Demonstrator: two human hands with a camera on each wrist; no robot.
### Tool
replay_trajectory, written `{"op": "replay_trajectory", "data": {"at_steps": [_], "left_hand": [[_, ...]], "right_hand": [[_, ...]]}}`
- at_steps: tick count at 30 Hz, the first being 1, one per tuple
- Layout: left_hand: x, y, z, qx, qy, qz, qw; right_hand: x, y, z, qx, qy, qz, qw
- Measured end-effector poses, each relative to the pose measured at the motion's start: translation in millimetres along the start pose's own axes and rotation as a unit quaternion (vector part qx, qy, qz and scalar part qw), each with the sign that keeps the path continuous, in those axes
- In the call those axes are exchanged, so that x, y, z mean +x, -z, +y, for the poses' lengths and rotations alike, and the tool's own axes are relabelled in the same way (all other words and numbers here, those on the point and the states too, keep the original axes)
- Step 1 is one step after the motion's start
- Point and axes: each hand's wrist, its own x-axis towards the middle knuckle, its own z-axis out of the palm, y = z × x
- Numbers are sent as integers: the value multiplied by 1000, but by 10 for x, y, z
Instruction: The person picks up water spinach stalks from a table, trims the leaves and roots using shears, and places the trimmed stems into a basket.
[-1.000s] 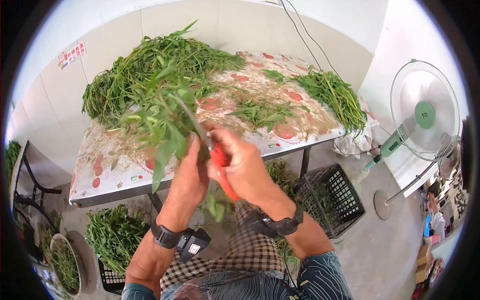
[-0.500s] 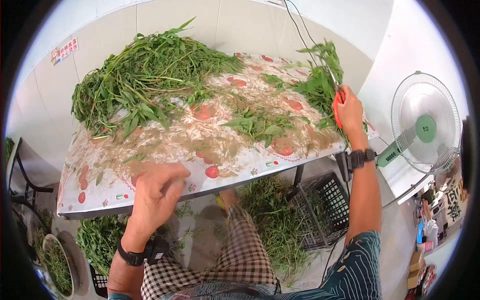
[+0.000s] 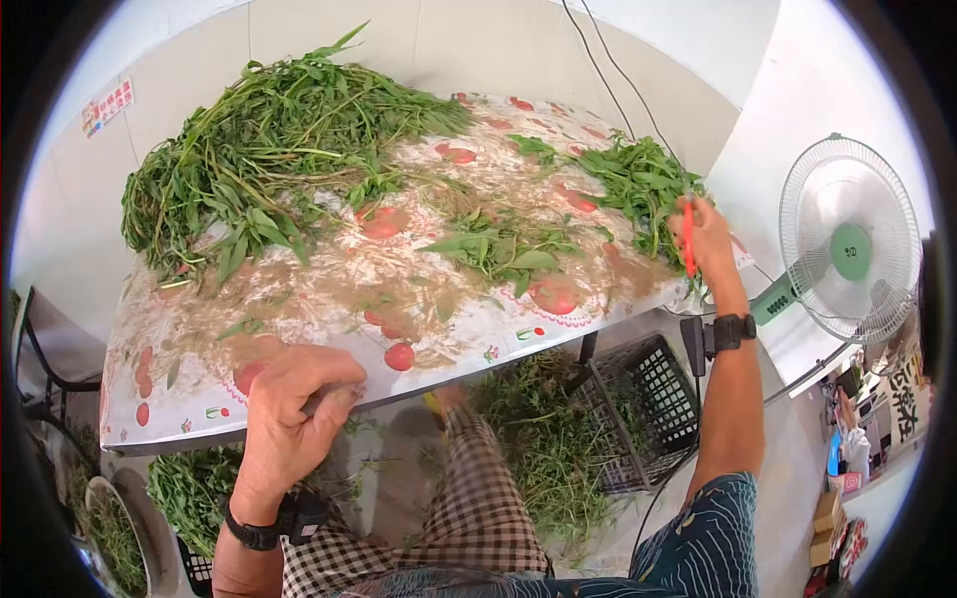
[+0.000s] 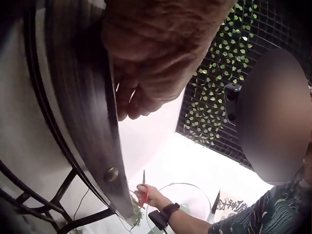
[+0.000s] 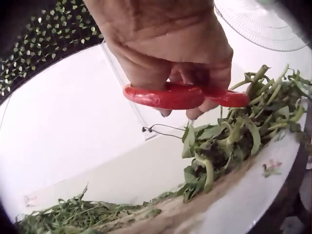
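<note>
In the head view the left hand rests at the table's front edge, fingers loosely bent, holding nothing. At the table's right end the right hand holds red-handled scissors over a bunch of green stems. In the right wrist view the fingers pass through the red handles, with cut stem ends just beyond them. A large heap of greens covers the table's back left. A small scatter of leaves lies mid-table on the dusty patterned cloth.
A standing fan is right of the table. Below the table are a black crate, loose greens on the floor and another pile of greens. A round tub stands at the lower left. Cables hang along the back wall.
The right hand carried a leafy bunch from mid-table to the right-end pile, where it now lies, and has lowered slightly. The left hand let go of the greens and came back to the table's front edge.
</note>
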Motion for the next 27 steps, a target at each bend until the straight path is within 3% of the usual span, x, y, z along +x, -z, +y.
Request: {"op": "replay_trajectory", "data": {"at_steps": [1,5,7,8,9,10,12,14,18,19,25,27], "left_hand": [[2,-8,3,0,-4,1,1000],[-9,19,37,-15,17,-16,1000],[-22,22,-7,-30,27,-6,999],[-22,56,-33,-32,25,-26,999],[-24,72,-43,-24,21,-24,999],[-22,69,-52,-21,15,-24,999],[-34,56,-87,-11,0,-15,1000],[-24,52,-93,-12,-12,-18,1000],[-24,54,-74,-24,-8,-24,999],[-32,51,-81,-26,-3,-23,999],[-47,53,-105,-20,-36,-15,999],[-54,39,-117,-26,-40,-7,999]], "right_hand": [[-12,-77,19,42,39,-60,997],[180,-393,115,-58,71,-143,985],[426,-318,421,-245,111,-19,963],[451,-288,423,-213,92,-38,972],[522,-307,561,-236,120,18,964],[549,-305,590,-200,132,9,971],[505,-332,514,-141,62,29,988],[374,-361,329,-103,86,51,990],[28,-409,-183,-174,161,-24,971],[-14,-452,-228,-204,229,-56,950],[-425,-751,-689,-250,299,-188,902],[-664,-825,-1033,-276,263,-238,893]]}}
